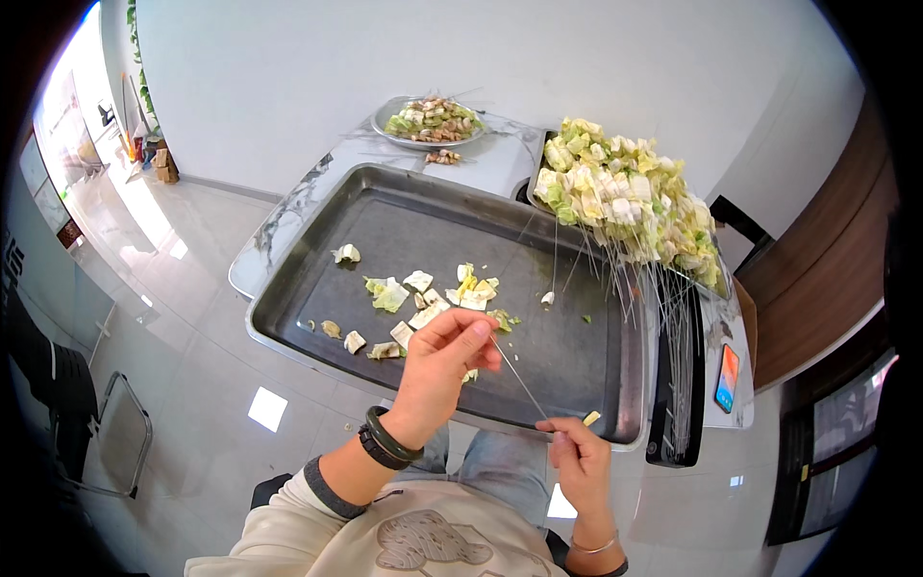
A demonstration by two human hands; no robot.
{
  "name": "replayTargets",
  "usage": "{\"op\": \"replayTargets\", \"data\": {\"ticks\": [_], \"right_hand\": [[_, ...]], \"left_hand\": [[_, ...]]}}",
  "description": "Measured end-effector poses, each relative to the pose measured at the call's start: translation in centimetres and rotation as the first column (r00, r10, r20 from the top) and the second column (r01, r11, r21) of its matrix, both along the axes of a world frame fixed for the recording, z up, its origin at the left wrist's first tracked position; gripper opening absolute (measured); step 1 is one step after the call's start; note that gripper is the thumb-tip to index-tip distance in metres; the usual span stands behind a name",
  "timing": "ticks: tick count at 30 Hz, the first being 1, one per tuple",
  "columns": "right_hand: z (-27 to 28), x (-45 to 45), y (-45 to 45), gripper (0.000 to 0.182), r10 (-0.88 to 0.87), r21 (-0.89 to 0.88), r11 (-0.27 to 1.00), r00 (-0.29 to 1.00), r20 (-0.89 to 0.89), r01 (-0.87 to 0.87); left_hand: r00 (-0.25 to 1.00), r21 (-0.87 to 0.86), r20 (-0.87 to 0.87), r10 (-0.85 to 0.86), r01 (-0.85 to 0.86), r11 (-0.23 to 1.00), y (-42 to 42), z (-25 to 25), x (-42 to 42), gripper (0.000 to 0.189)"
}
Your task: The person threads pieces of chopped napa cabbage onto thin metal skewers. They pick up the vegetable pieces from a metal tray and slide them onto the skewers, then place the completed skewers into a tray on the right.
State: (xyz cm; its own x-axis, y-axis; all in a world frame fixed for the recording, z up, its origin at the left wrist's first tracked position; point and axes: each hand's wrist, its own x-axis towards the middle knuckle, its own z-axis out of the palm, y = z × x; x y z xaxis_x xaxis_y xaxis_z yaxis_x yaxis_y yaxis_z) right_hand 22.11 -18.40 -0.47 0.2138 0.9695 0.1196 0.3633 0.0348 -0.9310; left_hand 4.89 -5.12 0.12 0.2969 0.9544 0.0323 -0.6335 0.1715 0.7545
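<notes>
My left hand [451, 353] pinches one end of a thin metal skewer [520, 380] above the near part of a large metal tray [317, 209]. My right hand [580, 454] holds the skewer's other end near the tray's front edge. A small pale yellow piece [591, 417] shows beside my right fingers. In the tray lie loose pieces of cabbage [388, 294], some leafy, some thick and white. Partly behind my left hand are more white pieces [402, 333].
At the right, skewered cabbage [627, 195] is heaped on another tray, above a black holder of bare skewers [676, 375]. A smartphone [727, 379] lies on the marble-patterned table. A metal plate [378, 122] of skewered food stands at the back. A folding chair [148, 433] is at left.
</notes>
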Motion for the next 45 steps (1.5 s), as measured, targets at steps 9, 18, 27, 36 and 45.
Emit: {"op": "replayTargets", "data": {"ticks": [9,18,27,36,45], "right_hand": [[6.4,4.0,-1.4,0.006,0.317,0.645,0.666,0.641,-0.699,0.374],[4.3,2.5,0.3,0.003,0.421,0.600,0.709,0.459,-0.782,0.371],[0.3,4.4,1.1,0.008,0.298,0.403,0.813,0.294,-0.908,0.420],[-0.4,4.2,1.6,0.010,0.291,0.352,0.849,0.207,-0.934,0.395],[1.3,2.2,-2.7,0.015,-0.021,-0.057,0.998,0.800,-0.599,-0.017]], "left_hand": [[0.746,-0.035,-0.267,-0.610,0.625,0.780,-1.1,0.4,-1.4,0.018],[0.897,-0.041,0.060,-0.438,0.440,0.897,-3.7,0.9,0.5,0.030],[0.981,-0.018,0.106,-0.163,0.166,0.986,-2.7,-0.2,1.0,0.035],[0.962,-0.022,0.067,-0.264,0.266,0.964,-3.1,-0.5,2.2,0.020],[0.995,-0.025,-0.025,-0.102,0.101,0.995,-1.6,-0.1,1.8,0.012]]}}
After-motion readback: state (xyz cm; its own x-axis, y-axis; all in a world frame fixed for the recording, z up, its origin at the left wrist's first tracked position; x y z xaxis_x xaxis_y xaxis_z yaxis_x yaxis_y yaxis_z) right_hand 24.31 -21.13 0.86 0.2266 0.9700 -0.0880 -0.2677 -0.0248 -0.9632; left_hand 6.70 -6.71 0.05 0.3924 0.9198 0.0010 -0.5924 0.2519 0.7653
